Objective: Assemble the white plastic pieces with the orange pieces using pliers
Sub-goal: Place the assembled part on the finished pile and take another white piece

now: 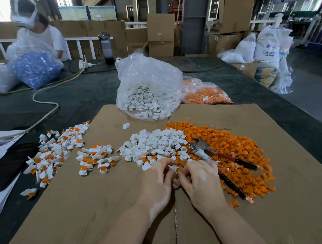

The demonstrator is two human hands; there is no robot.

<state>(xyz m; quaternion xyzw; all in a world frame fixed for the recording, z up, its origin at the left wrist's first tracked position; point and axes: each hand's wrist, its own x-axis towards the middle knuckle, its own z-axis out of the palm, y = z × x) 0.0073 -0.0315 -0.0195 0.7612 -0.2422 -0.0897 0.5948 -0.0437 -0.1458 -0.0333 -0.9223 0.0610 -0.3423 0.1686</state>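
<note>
My left hand (157, 177) and my right hand (197, 176) meet at the near edge of the heaps. Between their fingertips they pinch a small white plastic piece (173, 167) and an orange piece (179, 171). A pile of loose white pieces (154, 144) lies just beyond, with a wide heap of orange pieces (233, 150) to its right. The pliers (202, 149), metal-headed with red-black handles, rest on the orange heap beside my right hand, held by neither hand. Assembled white-and-orange parts (60, 151) are scattered to the left.
Everything lies on a brown cardboard sheet (105, 203) over a dark table. A clear bag of white pieces (147, 101) and a bag of orange pieces (206, 95) stand behind. Another person (39, 35) handles a bag of blue parts far left. Papers lie at the left edge.
</note>
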